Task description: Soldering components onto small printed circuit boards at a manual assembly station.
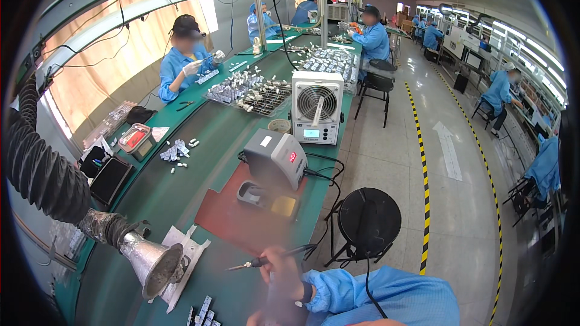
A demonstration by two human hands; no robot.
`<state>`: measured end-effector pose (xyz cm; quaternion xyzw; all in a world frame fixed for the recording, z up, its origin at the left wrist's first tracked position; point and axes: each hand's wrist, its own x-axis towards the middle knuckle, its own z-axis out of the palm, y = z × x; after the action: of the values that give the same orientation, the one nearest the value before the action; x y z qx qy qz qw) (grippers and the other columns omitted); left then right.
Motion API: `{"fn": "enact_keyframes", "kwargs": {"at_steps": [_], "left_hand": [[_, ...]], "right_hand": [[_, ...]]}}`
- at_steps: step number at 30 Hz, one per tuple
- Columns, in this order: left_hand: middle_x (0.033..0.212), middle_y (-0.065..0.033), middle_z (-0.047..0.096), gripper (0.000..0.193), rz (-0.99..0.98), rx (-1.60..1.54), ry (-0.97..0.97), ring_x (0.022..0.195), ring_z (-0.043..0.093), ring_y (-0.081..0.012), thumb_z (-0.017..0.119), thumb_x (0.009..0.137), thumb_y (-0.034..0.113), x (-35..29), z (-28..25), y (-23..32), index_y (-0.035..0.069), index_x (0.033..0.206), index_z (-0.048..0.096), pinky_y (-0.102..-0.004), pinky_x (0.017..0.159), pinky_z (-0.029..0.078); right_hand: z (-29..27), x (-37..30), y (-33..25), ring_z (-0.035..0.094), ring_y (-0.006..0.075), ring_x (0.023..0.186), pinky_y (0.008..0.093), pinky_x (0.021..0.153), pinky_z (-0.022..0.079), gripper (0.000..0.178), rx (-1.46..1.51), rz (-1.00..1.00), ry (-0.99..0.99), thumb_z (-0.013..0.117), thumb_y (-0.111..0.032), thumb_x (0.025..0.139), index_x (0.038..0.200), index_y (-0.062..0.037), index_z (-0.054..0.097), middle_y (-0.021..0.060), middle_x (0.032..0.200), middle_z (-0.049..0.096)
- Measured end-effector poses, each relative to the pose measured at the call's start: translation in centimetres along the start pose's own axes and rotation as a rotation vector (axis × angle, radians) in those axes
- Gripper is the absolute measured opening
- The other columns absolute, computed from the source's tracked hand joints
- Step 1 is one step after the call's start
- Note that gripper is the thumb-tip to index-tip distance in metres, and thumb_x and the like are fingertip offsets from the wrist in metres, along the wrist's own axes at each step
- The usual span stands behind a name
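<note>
A soldering iron with a dark handle is in my right hand, its fingers closed around the grip. The metal tip points left above the green bench mat. My left hand shows only in small part at the lower edge; its fingers are mostly cut off and blurred. Near it, at the bottom, lie several small white-and-grey parts. The grey soldering station with a red lit display stands beyond my right hand, by an iron stand with a yellow sponge.
A fume duct's metal funnel stands at the left. Behind the station is a white fan unit. Loose parts and filled trays occupy the bench. A co-worker sits across; a black stool stands right.
</note>
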<state>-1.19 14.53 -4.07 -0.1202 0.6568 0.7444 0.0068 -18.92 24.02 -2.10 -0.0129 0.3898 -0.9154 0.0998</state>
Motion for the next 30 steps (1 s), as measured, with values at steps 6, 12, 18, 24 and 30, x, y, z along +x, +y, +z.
{"fn": "enact_keyframes", "kwargs": {"at_steps": [6,12,18,24,30], "left_hand": [[0.107,-0.0104,0.06,0.062,0.018,0.03,0.046,0.092,0.057,-0.0147,0.068,0.082,0.001,0.0,0.5,0.5,0.002,0.137,0.037,-0.0302,0.082,0.047],[0.102,-0.0094,0.061,0.06,0.051,0.032,0.1,0.086,0.057,-0.0131,0.068,0.081,0.0,0.0,1.0,1.2,0.001,0.134,0.042,-0.0273,0.077,0.047],[0.1,-0.0078,0.062,0.058,0.031,0.016,0.093,0.08,0.055,-0.0097,0.069,0.079,-0.001,-0.1,1.0,1.6,0.0,0.133,0.044,-0.0239,0.071,0.045],[0.105,-0.0096,0.062,0.058,0.066,0.009,0.108,0.082,0.057,-0.0104,0.069,0.079,0.0,-0.1,1.1,1.4,-0.001,0.132,0.045,-0.0237,0.072,0.046],[0.11,-0.0114,0.061,0.058,0.083,-0.015,0.103,0.087,0.058,-0.0122,0.069,0.08,0.0,0.0,1.1,1.2,-0.002,0.132,0.044,-0.0254,0.075,0.047]], "right_hand": [[0.0,0.0,0.0,0.045,0.011,0.042,0.0231,0.04,0.034,0.019,0.001,-0.026,-0.009,0.047,-0.019,0.098,0.091,-0.0023,0.051,0.003,0.064,0.046],[0.3,-0.1,-0.3,0.045,0.0106,0.042,0.023,0.04,0.034,0.018,0.006,-0.002,-0.01,0.046,-0.018,0.098,0.091,-0.0022,0.051,0.0029,0.064,0.046],[0.4,-0.1,-0.2,0.045,0.0105,0.042,0.0226,0.04,0.033,0.019,0.011,-0.011,-0.005,0.046,-0.018,0.098,0.09,-0.0025,0.051,0.0028,0.063,0.045],[0.3,0.0,0.0,0.045,0.0106,0.042,0.0226,0.039,0.033,0.018,0.014,-0.021,-0.012,0.046,-0.018,0.098,0.09,-0.0024,0.051,0.0027,0.063,0.045],[0.1,0.2,0.2,0.045,0.0108,0.042,0.0228,0.039,0.034,0.018,0.009,-0.037,-0.023,0.046,-0.017,0.098,0.091,-0.0022,0.051,0.0028,0.064,0.045]]}}
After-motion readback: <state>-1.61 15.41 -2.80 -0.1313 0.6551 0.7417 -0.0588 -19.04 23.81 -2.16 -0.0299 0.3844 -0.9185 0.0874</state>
